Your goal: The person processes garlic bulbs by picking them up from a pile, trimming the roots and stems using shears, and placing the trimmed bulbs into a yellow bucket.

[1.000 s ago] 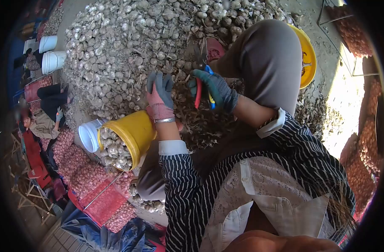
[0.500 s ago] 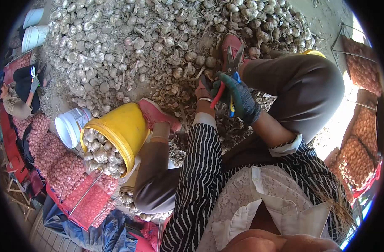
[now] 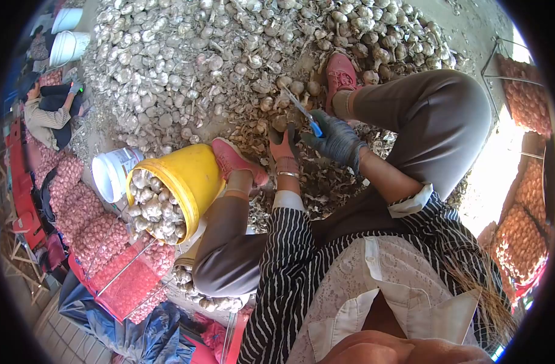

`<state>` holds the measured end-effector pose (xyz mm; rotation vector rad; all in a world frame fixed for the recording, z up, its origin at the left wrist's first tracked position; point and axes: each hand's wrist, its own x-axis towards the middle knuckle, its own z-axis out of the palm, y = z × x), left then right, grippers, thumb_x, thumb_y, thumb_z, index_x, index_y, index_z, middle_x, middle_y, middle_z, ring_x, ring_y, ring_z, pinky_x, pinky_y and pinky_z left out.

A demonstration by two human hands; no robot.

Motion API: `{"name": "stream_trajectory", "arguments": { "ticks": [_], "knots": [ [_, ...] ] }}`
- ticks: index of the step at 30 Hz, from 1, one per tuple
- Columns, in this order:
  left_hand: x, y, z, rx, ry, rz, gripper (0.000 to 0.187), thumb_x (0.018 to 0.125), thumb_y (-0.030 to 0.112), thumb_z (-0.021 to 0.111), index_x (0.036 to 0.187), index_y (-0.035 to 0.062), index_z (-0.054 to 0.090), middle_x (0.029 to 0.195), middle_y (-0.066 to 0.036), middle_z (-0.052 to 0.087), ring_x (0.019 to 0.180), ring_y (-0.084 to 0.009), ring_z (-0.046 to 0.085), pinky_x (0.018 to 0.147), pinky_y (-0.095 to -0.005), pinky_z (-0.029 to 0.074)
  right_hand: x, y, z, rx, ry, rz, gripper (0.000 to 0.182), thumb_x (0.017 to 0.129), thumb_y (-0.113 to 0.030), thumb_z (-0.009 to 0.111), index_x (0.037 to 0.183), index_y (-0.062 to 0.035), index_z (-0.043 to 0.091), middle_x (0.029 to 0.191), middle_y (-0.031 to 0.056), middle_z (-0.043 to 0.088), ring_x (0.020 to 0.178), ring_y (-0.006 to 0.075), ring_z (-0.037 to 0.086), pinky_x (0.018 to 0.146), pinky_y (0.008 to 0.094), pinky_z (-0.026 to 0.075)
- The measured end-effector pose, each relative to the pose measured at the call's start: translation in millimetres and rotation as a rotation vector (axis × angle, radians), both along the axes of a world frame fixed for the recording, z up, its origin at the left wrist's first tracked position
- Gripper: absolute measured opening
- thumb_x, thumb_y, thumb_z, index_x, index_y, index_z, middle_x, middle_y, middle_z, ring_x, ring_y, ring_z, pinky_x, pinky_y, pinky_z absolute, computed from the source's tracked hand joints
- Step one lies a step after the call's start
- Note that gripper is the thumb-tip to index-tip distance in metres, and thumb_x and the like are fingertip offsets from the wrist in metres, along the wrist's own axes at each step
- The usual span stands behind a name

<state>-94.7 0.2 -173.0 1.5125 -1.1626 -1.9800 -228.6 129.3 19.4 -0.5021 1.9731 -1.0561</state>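
My right hand, in a dark grey-green glove, is wrapped round a pair of pruning shears. A blue part of the handle shows, and the blades point up and left over the garlic. Just left of it, my left hand, in a glove with a pinkish back and dark fingertips, grips a garlic bulb between thumb and fingers. Under both hands lie dry garlic skins and trimmings. A large heap of garlic bulbs spreads out in front.
A tipped yellow bucket full of garlic rests by my left shoe. Beside it stands a white bucket. Red net sacks are piled at left, more sacks at right. Another person sits at far left.
The shears have swung from upright, with blades apart and red handle showing, to a leftward slant with blades seemingly together. My hands have moved slightly apart. The view has shifted a little.
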Motion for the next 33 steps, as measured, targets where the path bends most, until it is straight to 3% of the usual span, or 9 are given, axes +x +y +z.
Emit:
{"name": "stream_trajectory", "arguments": {
  "ticks": [3, 4, 7, 11, 17, 20, 22, 29, 33],
  "knots": [
    [27, -20, 37, -0.319, 0.010, -0.253, 0.059, 0.080, 0.013, 0.071, 0.130, -0.0012, 0.043, 0.123, -0.015, 0.054, 0.104, -0.0234, 0.057, 0.089, -0.0327, 0.050, 4, 4, 2, 0.088, 0.380, 0.314, 0.044, 0.080, -0.027, 0.063, 0.116, -0.0038, 0.052, 0.089, 0.0188, 0.062, 0.081, 0.0330, 0.062, 0.072, 0.0416, 0.049],
    [14, -7, 111, -0.215, 0.073, -0.198, 0.058, 0.077, 0.004, 0.071, 0.128, -0.0023, 0.044, 0.120, -0.012, 0.055, 0.107, -0.0207, 0.055, 0.092, -0.0322, 0.046, 7, 5, 5, 0.156, 0.546, 0.436, 0.050, 0.079, -0.027, 0.063, 0.121, -0.0035, 0.050, 0.089, 0.0204, 0.061, 0.081, 0.0345, 0.061, 0.072, 0.0422, 0.048],
    [26, -9, 133, -0.535, -0.025, -0.277, 0.057, 0.075, -0.004, 0.069, 0.127, -0.0019, 0.044, 0.118, -0.009, 0.056, 0.107, -0.0190, 0.055, 0.094, -0.0318, 0.045, 22, 9, 6, 0.173, 0.672, 0.538, 0.053, 0.079, -0.027, 0.059, 0.125, -0.0032, 0.049, 0.088, 0.0196, 0.061, 0.081, 0.0351, 0.061, 0.070, 0.0463, 0.047],
    [39, -3, 149, -0.342, 0.078, -0.256, 0.063, 0.073, -0.005, 0.068, 0.131, 0.0006, 0.043, 0.122, -0.009, 0.055, 0.109, -0.0180, 0.054, 0.095, -0.0306, 0.044, 35, 19, 22, 0.209, 0.666, 0.552, 0.056, 0.080, -0.031, 0.057, 0.127, -0.0022, 0.049, 0.088, 0.0192, 0.061, 0.081, 0.0346, 0.061, 0.069, 0.0471, 0.047],
    [51, 14, 148, -0.555, 0.073, -0.284, 0.060, 0.072, -0.003, 0.070, 0.127, 0.0018, 0.048, 0.123, -0.010, 0.055, 0.110, -0.0186, 0.055, 0.096, -0.0325, 0.043, 43, 35, 23, 0.206, 0.703, 0.613, 0.057, 0.080, -0.031, 0.057, 0.128, -0.0005, 0.047, 0.087, 0.0204, 0.061, 0.075, 0.0349, 0.061, 0.065, 0.0479, 0.046],
    [52, 14, 149, -0.464, 0.008, -0.313, 0.058, 0.069, -0.001, 0.073, 0.123, 0.0016, 0.051, 0.122, -0.010, 0.056, 0.110, -0.0197, 0.055, 0.095, -0.0329, 0.043, 46, 37, 22, 0.213, 0.573, 0.667, 0.054, 0.081, -0.030, 0.056, 0.124, -0.0001, 0.049, 0.085, 0.0203, 0.061, 0.073, 0.0352, 0.061, 0.065, 0.0469, 0.047],
    [51, 19, 159, -0.545, -0.038, -0.353, 0.056, 0.070, -0.004, 0.070, 0.123, 0.0013, 0.051, 0.117, -0.010, 0.058, 0.105, -0.0193, 0.057, 0.093, -0.0322, 0.045, 48, 36, 15, 0.195, 0.581, 0.616, 0.040, 0.078, -0.031, 0.061, 0.106, -0.0033, 0.054, 0.077, 0.0180, 0.063, 0.078, 0.0352, 0.062, 0.065, 0.0466, 0.047],
    [59, 22, 143, -0.765, -0.331, -0.445, 0.057, 0.069, -0.002, 0.072, 0.122, 0.0017, 0.052, 0.116, -0.010, 0.059, 0.104, -0.0188, 0.058, 0.091, -0.0306, 0.046, 43, 31, -20, 0.210, 0.524, 0.703, 0.033, 0.080, -0.033, 0.060, 0.099, -0.0062, 0.056, 0.080, 0.0158, 0.064, 0.079, 0.0350, 0.063, 0.067, 0.0471, 0.048],
    [43, 34, 163, -0.753, -0.073, -0.590, 0.058, 0.071, -0.004, 0.069, 0.125, 0.0019, 0.050, 0.120, -0.011, 0.056, 0.107, -0.0201, 0.056, 0.092, -0.0320, 0.046, 37, 24, -40, 0.280, 0.496, 0.711, 0.031, 0.084, -0.033, 0.056, 0.099, -0.0064, 0.059, 0.082, 0.0160, 0.065, 0.080, 0.0351, 0.063, 0.071, 0.0468, 0.048]
  ]
}}
